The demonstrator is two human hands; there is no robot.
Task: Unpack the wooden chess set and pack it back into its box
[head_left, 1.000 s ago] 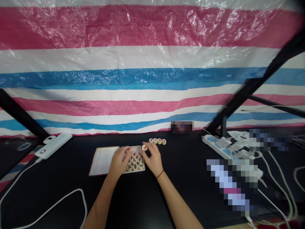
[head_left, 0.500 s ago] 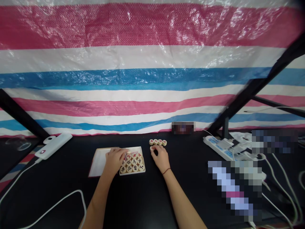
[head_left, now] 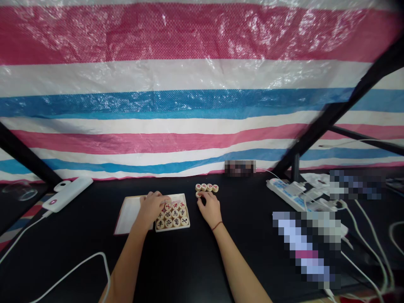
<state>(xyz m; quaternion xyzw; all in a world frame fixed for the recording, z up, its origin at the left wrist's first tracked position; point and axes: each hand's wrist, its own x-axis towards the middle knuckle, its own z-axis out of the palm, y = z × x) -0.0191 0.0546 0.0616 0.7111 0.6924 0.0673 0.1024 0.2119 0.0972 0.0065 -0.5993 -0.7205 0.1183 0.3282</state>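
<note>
My right hand [head_left: 211, 209] rests on the black table, its thumb and fingers closed on a round Chinese chess piece [head_left: 198, 195]. Just behind it, several pieces with red characters [head_left: 203, 187] stand in a short row. To the left lies a shallow white box [head_left: 173, 229] holding pieces with black characters [head_left: 168, 223] in front and red ones [head_left: 175, 205] behind. Over the box's back left part, my left hand [head_left: 153, 206] has its fingers bent together. Its fingertips are partly hidden, so what they hold cannot be made out.
The box's lid [head_left: 128, 216] lies to the left, partly under my left hand. A white power strip [head_left: 67, 193] is at the far left, with a white cable [head_left: 104, 261] nearer. On the right are a socket strip [head_left: 280, 188], cables and blurred items. A striped sheet [head_left: 176, 147] hangs behind.
The whole view has shifted slightly. My left fingers have moved a little to the right over the box. My right hand stays on its piece by the row.
</note>
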